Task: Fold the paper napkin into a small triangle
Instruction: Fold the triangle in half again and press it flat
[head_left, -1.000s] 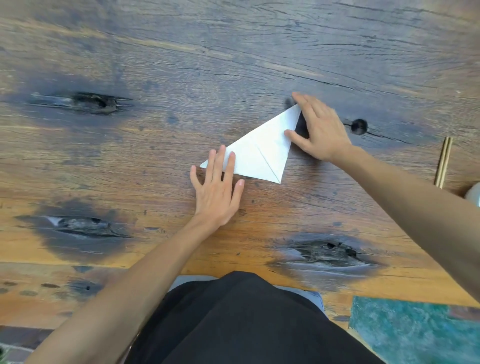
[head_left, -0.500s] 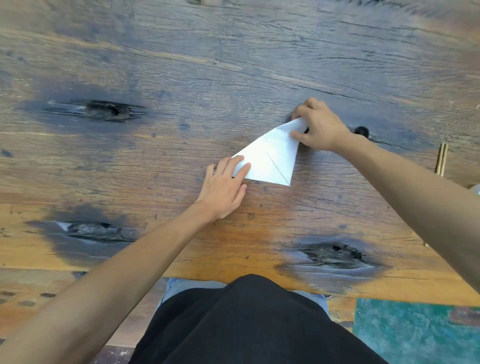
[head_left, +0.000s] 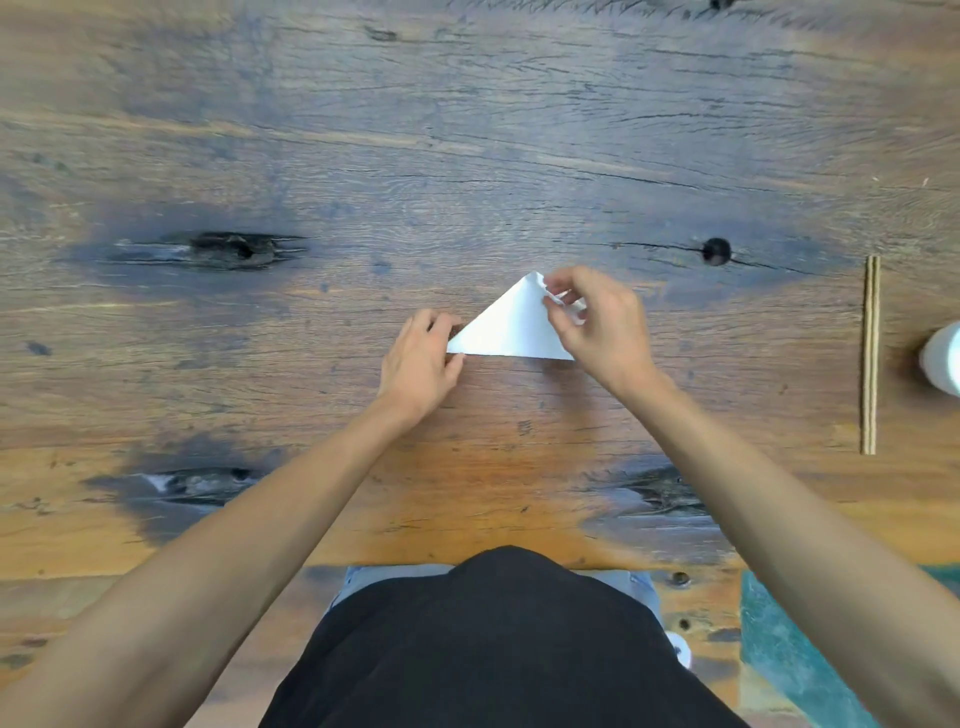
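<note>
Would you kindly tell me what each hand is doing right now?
Left hand: closed on the left corner of the folded paper napkin.
Right hand: fingers pinched shut on the napkin's right edge near the top.

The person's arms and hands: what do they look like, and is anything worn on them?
Both arms are bare from the picture's bottom edge to the hands: no sleeves show. The left hand and the right hand have no gloves, and I see no rings, watch or bracelet on fingers or wrists. Fingernails are short and unpainted, as far as the blur allows. Lower down, a black garment covers the body.
</note>
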